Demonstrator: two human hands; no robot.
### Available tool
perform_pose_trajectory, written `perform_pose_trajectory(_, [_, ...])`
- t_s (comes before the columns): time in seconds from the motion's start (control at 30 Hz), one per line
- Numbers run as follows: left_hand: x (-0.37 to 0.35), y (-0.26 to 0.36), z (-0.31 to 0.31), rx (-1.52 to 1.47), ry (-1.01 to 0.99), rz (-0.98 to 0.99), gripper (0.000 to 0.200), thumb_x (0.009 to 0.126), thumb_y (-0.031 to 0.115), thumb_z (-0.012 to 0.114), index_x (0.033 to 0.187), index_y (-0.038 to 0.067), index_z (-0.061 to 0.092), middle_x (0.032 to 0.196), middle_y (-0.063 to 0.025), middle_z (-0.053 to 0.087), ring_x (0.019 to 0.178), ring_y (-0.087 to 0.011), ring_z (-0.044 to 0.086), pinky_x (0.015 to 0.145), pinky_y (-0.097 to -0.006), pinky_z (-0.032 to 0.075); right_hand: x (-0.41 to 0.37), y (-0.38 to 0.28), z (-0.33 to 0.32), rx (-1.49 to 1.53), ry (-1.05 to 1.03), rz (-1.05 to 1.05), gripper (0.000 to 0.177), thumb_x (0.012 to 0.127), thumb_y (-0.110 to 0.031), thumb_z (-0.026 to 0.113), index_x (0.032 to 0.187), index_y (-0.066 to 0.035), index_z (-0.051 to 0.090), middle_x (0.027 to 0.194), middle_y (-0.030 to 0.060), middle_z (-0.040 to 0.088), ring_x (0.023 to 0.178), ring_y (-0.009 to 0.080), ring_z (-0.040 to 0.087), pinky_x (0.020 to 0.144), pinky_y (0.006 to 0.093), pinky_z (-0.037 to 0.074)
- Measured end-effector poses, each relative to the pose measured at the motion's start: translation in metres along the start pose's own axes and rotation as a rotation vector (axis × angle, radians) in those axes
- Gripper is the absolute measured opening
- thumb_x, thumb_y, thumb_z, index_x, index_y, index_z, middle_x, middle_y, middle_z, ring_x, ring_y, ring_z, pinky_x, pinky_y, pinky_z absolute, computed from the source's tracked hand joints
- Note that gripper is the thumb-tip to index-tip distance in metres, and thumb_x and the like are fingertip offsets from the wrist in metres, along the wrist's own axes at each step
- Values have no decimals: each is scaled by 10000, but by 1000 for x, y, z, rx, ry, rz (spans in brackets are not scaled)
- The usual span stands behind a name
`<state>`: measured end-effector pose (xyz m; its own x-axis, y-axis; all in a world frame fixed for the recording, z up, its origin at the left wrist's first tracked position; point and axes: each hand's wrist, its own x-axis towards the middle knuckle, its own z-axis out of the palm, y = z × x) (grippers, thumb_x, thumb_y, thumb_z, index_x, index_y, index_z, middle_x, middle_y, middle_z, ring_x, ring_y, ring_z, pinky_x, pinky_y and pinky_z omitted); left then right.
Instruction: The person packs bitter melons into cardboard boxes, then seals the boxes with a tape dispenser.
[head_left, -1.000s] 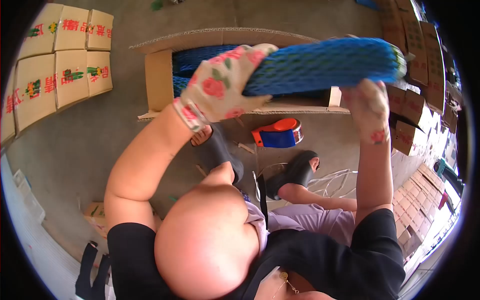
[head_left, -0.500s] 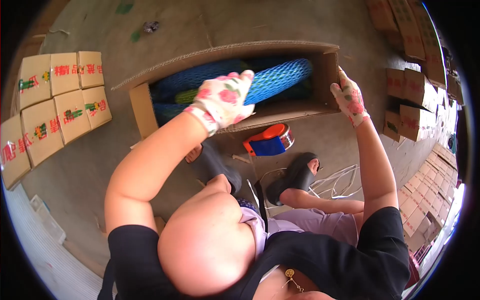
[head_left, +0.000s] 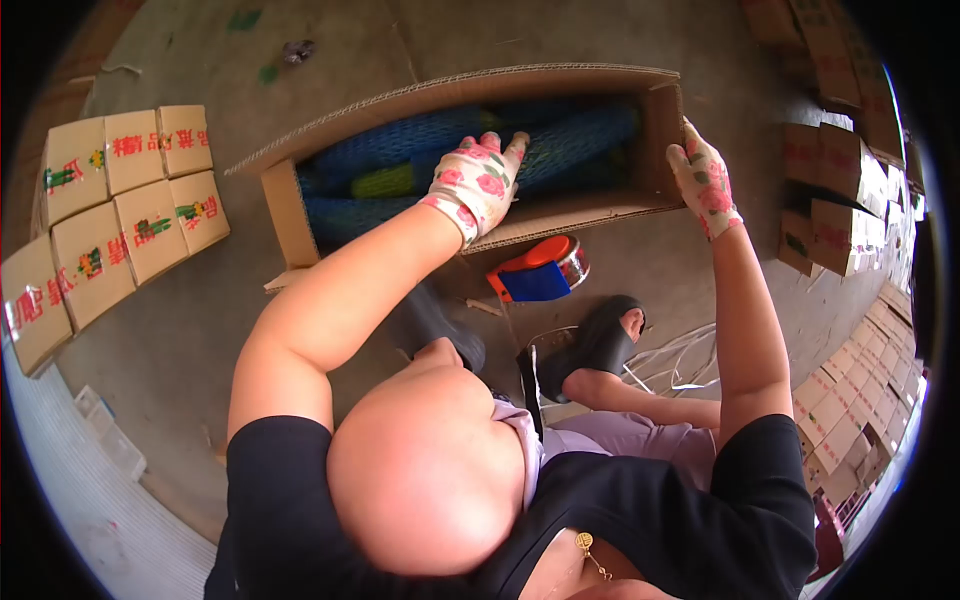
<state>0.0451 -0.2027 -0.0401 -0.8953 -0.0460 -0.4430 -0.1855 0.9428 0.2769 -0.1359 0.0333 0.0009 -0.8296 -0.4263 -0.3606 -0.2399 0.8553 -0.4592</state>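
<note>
An open long cardboard box (head_left: 575, 228) lies in front of me, holding several long pieces wrapped in blue foam netting. One piece of blue netting (head_left: 580, 140) runs along its right part, and a yellow-green patch (head_left: 384, 181) shows between the pieces at left. My left hand (head_left: 478, 188), in a floral glove, reaches over the near wall and rests on the netted pieces. Its index finger stands apart from the others, and the thumb is hidden. My right hand (head_left: 706, 190), gloved alike, grips the box's right end wall.
An orange and blue tape dispenser (head_left: 540, 270) lies on the floor by the box's near side. White strapping (head_left: 675, 362) is strewn beside my right foot. Printed cartons (head_left: 130, 200) are stacked at left, and more cartons (head_left: 835, 190) stand at right.
The blue-netted piece under my left hand has sunk lower into the box. My left hand has shifted slightly right; my right hand stays at the end wall.
</note>
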Motion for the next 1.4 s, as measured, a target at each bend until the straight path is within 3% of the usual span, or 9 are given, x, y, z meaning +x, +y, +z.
perform_pose_trajectory(0.37, [11, -3, -8, 69, -139, 47, 831, 811, 456, 722, 1452, 54, 378, 1203, -168, 582, 1092, -304, 604, 849, -413, 540, -7, -18, 11, -235, 56, -18, 541, 911, -233, 517, 1441, -141, 455, 1081, 173, 683, 1003, 358, 650, 889, 442, 499])
perform_pose_trajectory(0.53, [-5, -13, 2, -193, -161, 41, 768, 893, 454, 628, 1480, 49, 343, 1405, -226, 487, 1306, -381, 476, 1049, -428, 439, -3, -11, 16, -154, 66, -51, 594, 886, -211, 557, 1462, -140, 434, 1068, 184, 673, 985, 330, 657, 883, 429, 509])
perform_pose_trajectory(0.63, [-12, -28, 3, -328, -130, 98, 706, 928, 420, 593, 1476, 43, 356, 1398, -222, 501, 1291, -373, 492, 1047, -428, 437, -10, -39, 17, -520, 586, -532, 571, 827, -157, 619, 1388, -121, 516, 1083, 154, 659, 1009, 328, 640, 883, 430, 512])
perform_pose_trajectory(0.7, [-22, -55, 6, -507, 51, 178, 542, 942, 402, 561, 1347, 42, 539, 1287, -230, 593, 1176, -362, 589, 1016, -417, 458, -16, -78, 15, -304, 253, -848, 511, 773, -121, 667, 1277, -89, 592, 1112, 141, 641, 1047, 346, 614, 910, 430, 503])
perform_pose_trajectory(0.83, [-66, -102, -19, -198, 122, -222, 330, 939, 341, 475, 927, 88, 686, 929, -172, 694, 914, -372, 663, 805, -467, 518, 4, -101, 54, -315, -393, -720, 447, 805, -192, 692, 1227, -72, 610, 1153, 150, 625, 1075, 366, 597, 950, 420, 484])
perform_pose_trajectory(0.9, [-85, -126, -17, -125, -23, -421, 332, 931, 357, 498, 1021, 96, 683, 1051, -156, 688, 995, -345, 655, 853, -447, 514, 16, -110, 74, -559, -404, -792, 524, 795, -244, 727, 1270, -77, 579, 1215, 138, 603, 1120, 334, 588, 960, 413, 476])
perform_pose_trajectory(1.1, [-82, -143, 8, -138, -146, -285, 476, 941, 350, 525, 1310, 52, 561, 1311, -185, 574, 1215, -340, 555, 1018, -424, 447, 22, -109, 96, -774, -449, -820, 648, 648, -210, 834, 1231, -90, 578, 1183, 131, 573, 1116, 330, 571, 963, 408, 465])
perform_pose_trajectory(1.33, [-69, -150, 2, -96, -223, -275, 555, 896, 440, 587, 1317, 80, 577, 1310, -172, 559, 1200, -347, 561, 1019, -433, 445, -4, -87, 56, -171, -44, -909, 615, 556, -81, 819, 1134, -71, 610, 1102, 158, 602, 1043, 370, 598, 902, 435, 514])
perform_pose_trajectory(1.4, [-67, -149, 0, -102, -250, -270, 558, 890, 443, 588, 1313, 79, 578, 1308, -173, 564, 1202, -345, 562, 1019, -431, 446, -5, -73, 43, 160, -3, -696, 535, 655, -27, 796, 1151, -50, 597, 1082, 103, 644, 1007, 267, 643, 894, 351, 523])
